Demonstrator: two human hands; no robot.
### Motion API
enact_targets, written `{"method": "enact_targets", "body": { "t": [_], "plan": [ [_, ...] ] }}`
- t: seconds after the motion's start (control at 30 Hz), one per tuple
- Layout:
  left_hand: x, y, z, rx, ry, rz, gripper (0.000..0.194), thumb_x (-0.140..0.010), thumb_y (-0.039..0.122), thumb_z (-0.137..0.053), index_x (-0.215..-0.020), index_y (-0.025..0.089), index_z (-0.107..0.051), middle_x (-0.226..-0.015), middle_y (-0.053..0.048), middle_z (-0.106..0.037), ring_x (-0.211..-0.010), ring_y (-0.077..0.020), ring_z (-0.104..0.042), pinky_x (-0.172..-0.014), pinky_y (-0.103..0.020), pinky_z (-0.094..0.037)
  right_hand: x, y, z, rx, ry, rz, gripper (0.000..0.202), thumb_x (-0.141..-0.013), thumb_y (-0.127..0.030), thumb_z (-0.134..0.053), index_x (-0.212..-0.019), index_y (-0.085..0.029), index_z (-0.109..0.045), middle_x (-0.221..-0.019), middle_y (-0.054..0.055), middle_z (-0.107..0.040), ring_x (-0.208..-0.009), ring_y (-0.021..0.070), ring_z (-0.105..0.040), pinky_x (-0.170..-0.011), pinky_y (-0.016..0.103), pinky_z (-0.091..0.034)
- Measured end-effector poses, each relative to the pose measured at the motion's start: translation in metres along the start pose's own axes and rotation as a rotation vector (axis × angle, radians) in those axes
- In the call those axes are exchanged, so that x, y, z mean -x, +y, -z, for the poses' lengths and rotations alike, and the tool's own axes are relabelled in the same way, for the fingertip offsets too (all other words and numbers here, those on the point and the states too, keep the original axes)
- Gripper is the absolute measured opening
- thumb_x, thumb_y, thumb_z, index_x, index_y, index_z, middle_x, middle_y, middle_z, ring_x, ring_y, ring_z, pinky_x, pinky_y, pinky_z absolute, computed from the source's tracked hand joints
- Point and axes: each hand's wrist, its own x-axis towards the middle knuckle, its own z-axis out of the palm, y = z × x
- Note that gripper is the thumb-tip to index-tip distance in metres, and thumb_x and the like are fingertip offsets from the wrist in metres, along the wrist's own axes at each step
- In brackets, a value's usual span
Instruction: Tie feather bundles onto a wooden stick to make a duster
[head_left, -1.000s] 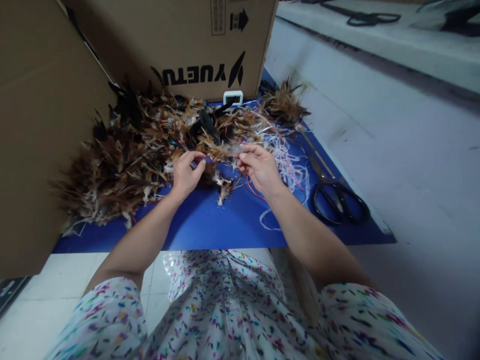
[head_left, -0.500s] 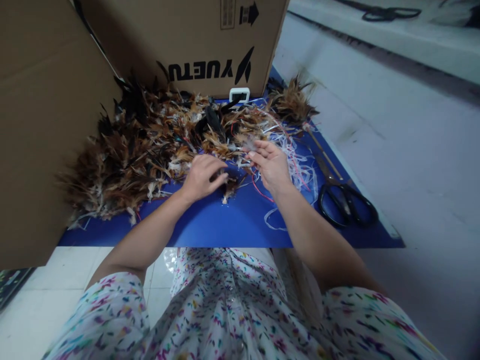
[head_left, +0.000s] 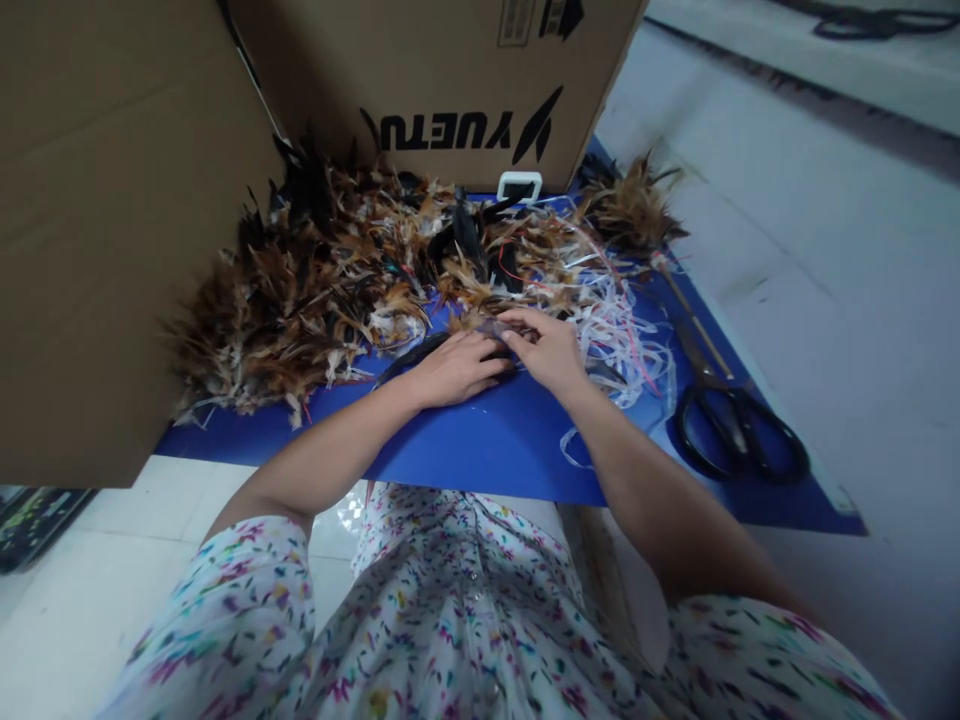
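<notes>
Head view: left hand (head_left: 456,367) pressed palm-down on the blue mat (head_left: 480,450), fingers spread flat, gripping nothing that can be made out. Right hand (head_left: 550,347) just beside it, fingers curled down onto a small feather tuft (head_left: 480,322) at the near fringe of the feather pile (head_left: 330,280); whether pinched or merely touched, impossible to tell. Pile heaped across the far left of the mat, brushing the cardboard box (head_left: 450,70) behind and the cardboard panel (head_left: 112,220) to the left, both walling in that side. White and red plastic strips (head_left: 615,335) tangled to the right of the hands. Black scissors (head_left: 739,430) near the mat's right edge, well apart from the hands, thin stick (head_left: 694,320) just beyond them. Open blue surface along the mat's near edge, between hands and floral-print lap. Pale grey floor (head_left: 847,270) stretching right of the mat; white tiles (head_left: 112,560) at its near left corner.
</notes>
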Motion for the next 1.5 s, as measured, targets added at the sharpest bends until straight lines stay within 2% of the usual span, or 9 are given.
{"method": "enact_targets", "body": {
  "t": [0.3, 0.57, 0.67, 0.83, 1.0, 1.1, 1.2, 1.37, 1.5],
  "plan": [
    [0.003, -0.023, -0.006, -0.088, 0.137, 0.102, 0.039, -0.105, 0.024, -0.033, -0.124, 0.016, -0.066, -0.115, -0.012, -0.071, -0.104, -0.0223, -0.064, -0.091, -0.037, -0.049, 0.004, -0.005, 0.004, 0.17, 0.01, 0.174, 0.021, -0.084, -0.022, -0.061, -0.098, -0.022, -0.076, -0.098, 0.006, -0.076, -0.087, 0.0207, -0.07, -0.071, 0.034, -0.056],
    [0.006, -0.033, -0.006, 0.003, 0.375, 0.27, 0.034, -0.099, 0.039, -0.054, -0.12, 0.015, -0.067, -0.112, -0.015, -0.073, -0.105, -0.0247, -0.067, -0.093, -0.04, -0.051, 0.006, -0.007, 0.003, 0.148, 0.006, 0.182, 0.019, -0.085, -0.022, -0.062, -0.098, -0.021, -0.076, -0.095, 0.006, -0.075, -0.08, 0.0185, -0.068, -0.066, 0.031, -0.054],
    [0.008, -0.035, -0.001, 0.049, 0.508, 0.38, 0.031, -0.1, 0.039, -0.051, -0.104, 0.016, -0.072, -0.096, -0.011, -0.074, -0.092, -0.0214, -0.069, -0.087, -0.037, -0.052, 0.006, -0.007, 0.003, 0.145, 0.001, 0.176, 0.017, -0.085, -0.022, -0.062, -0.095, -0.021, -0.076, -0.095, 0.006, -0.075, -0.076, 0.0176, -0.067, -0.065, 0.031, -0.053],
    [0.017, -0.056, 0.006, 0.119, 0.718, 0.698, 0.019, -0.094, 0.017, -0.054, -0.101, 0.017, -0.072, -0.095, -0.007, -0.074, -0.089, -0.0171, -0.069, -0.086, -0.031, -0.054, 0.005, -0.006, 0.002, 0.145, -0.018, 0.178, 0.015, -0.085, -0.021, -0.062, -0.091, -0.02, -0.076, -0.093, 0.006, -0.074, -0.07, 0.0156, -0.064, -0.065, 0.031, -0.052],
    [0.023, -0.083, -0.002, 0.197, 0.618, 0.989, 0.029, -0.086, 0.016, -0.064, -0.114, 0.016, -0.072, -0.121, -0.013, -0.065, -0.08, -0.0144, -0.068, -0.087, -0.031, -0.058, 0.005, -0.005, 0.003, 0.166, -0.04, 0.169, 0.015, -0.085, -0.018, -0.062, -0.09, -0.019, -0.076, -0.095, 0.007, -0.075, -0.078, 0.0174, -0.067, -0.072, 0.033, -0.053],
    [0.021, -0.088, -0.008, 0.191, 0.516, 1.099, 0.039, -0.085, 0.02, -0.069, -0.125, 0.018, -0.07, -0.146, -0.018, -0.052, -0.101, -0.0211, -0.071, -0.101, -0.038, -0.055, 0.005, -0.005, 0.004, 0.168, -0.048, 0.165, 0.015, -0.085, -0.017, -0.062, -0.091, -0.018, -0.075, -0.097, 0.008, -0.075, -0.082, 0.0185, -0.068, -0.076, 0.034, -0.054],
    [0.017, -0.087, -0.01, 0.124, 0.454, 1.101, 0.04, -0.085, 0.023, -0.07, -0.125, 0.02, -0.071, -0.148, -0.018, -0.053, -0.132, -0.0321, -0.058, -0.114, -0.046, -0.046, 0.005, -0.005, 0.004, 0.17, -0.059, 0.171, 0.014, -0.085, -0.016, -0.062, -0.09, -0.018, -0.075, -0.098, 0.009, -0.074, -0.086, 0.0197, -0.069, -0.079, 0.035, -0.055],
    [0.013, -0.087, -0.01, 0.102, 0.346, 1.097, 0.041, -0.085, 0.023, -0.068, -0.125, 0.014, -0.072, -0.137, -0.022, -0.062, -0.129, -0.0363, -0.061, -0.113, -0.049, -0.046, 0.004, -0.006, 0.005, 0.185, -0.074, 0.153, 0.014, -0.085, -0.017, -0.061, -0.088, -0.021, -0.074, -0.098, 0.008, -0.074, -0.085, 0.02, -0.068, -0.081, 0.038, -0.055],
    [0.014, -0.09, -0.009, 0.138, 0.448, 1.108, 0.039, -0.081, 0.016, -0.069, -0.12, 0.012, -0.073, -0.138, -0.02, -0.064, -0.133, -0.0337, -0.059, -0.117, -0.046, -0.043, 0.004, -0.005, 0.004, 0.185, -0.083, 0.145, 0.015, -0.085, -0.018, -0.061, -0.088, -0.021, -0.075, -0.098, 0.007, -0.074, -0.084, 0.0203, -0.068, -0.081, 0.038, -0.055]
  ]
}}
